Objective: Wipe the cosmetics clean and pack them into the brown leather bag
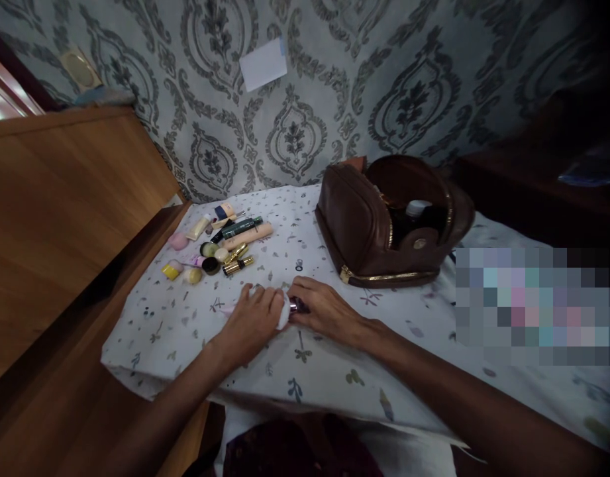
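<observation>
My left hand [255, 317] is closed over a white wipe [285, 314], whose edge shows beside the fingers. My right hand [327, 310] grips a small dark cosmetic tube [299, 306] with a shiny pinkish band. The tube's left end meets the wipe and is hidden by it. Both hands rest low over the patterned white cloth [334, 371]. Beyond my left hand lies a cluster of cosmetics: a black and gold lipstick [238, 265], a dark green tube [242, 227], a peach tube [248, 235], a pink sponge [177, 240] and several small pots.
An unzipped brown leather bag [357, 225] stands at the back right, a white-capped bottle [418, 208] inside it. A wooden panel [76, 199] borders the left side. The patterned wall [295, 132] rises behind. A pixelated patch covers the right side.
</observation>
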Demonstrator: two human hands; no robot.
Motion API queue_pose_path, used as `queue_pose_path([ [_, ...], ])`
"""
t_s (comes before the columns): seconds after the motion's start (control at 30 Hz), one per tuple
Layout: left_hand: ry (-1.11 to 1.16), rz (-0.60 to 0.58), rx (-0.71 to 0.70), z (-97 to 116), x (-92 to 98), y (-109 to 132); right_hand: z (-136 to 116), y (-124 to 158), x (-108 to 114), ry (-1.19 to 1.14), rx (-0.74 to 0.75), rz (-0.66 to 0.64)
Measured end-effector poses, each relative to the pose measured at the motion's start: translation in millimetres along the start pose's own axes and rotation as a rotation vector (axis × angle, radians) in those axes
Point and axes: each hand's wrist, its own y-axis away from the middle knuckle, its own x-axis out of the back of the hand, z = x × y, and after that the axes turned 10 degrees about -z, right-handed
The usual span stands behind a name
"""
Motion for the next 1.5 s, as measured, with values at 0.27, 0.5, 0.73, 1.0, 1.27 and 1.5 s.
queue_pose_path([
  [0.27, 0.048, -0.073, 0.027, -28, 1.2, 20, -3, 1, 6, -0.050, -0.049, -0.049],
  [0.5, 0.318, -0.144, 0.179, -68, -12.0, 71, -6, 1, 9, -0.084, -0.054, -0.095],
  [0.73, 0.837, -0.064, 0.302, -73, -14.7, 73, -4, 1, 10, -0.224, -0.046, -0.062],
  [1.0, 0.884, 0.236, 0.462, -66, -15.6, 54, -10, 1, 15, -0.474, -0.112, -0.037],
  [1.27, 0.400, 0.192, 0.160, 1, 0.3, 16, -10, -3, 12, -0.555, -0.233, -0.042],
  [1.5, 0.061, 0.076, 0.128, 20, -8.1, -5, -9, -5, 11, -0.663, -0.302, -0.064],
])
